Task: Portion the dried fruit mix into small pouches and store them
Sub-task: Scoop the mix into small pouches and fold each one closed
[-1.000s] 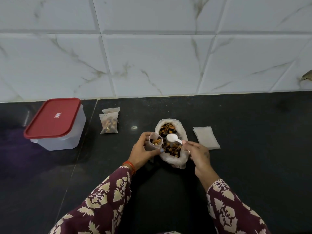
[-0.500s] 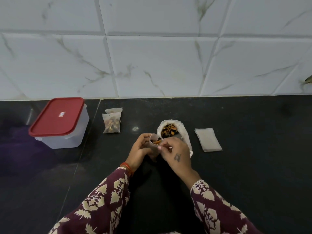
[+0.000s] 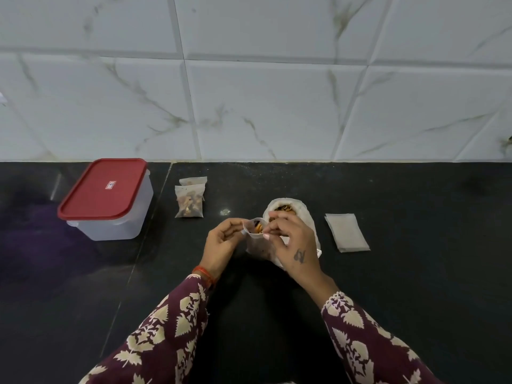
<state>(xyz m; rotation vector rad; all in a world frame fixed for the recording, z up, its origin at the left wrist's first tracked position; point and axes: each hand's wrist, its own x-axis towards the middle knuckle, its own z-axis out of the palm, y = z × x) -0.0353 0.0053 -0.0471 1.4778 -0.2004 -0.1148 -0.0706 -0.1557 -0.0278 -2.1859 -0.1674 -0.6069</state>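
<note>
A small clear pouch (image 3: 256, 231) with dried fruit in it is held upright just above the black counter. My left hand (image 3: 221, 243) pinches its left rim, and my right hand (image 3: 293, 242) pinches its right rim from the other side. Behind my right hand stands the big white bag of dried fruit mix (image 3: 302, 214), its mouth open and largely covered by my fingers. The white spoon is out of sight. Two filled pouches (image 3: 189, 202) lie to the back left.
A clear plastic box with a red lid (image 3: 106, 198) sits shut at the far left. A stack of flat pouches (image 3: 346, 231) lies to the right of the bag. A white marble-tiled wall (image 3: 277, 106) closes off the back of the counter.
My right hand held the white spoon over the bag a second ago; it has since crossed left to the pouch's rim and the spoon is gone from view. The pouch stays in my left hand.
</note>
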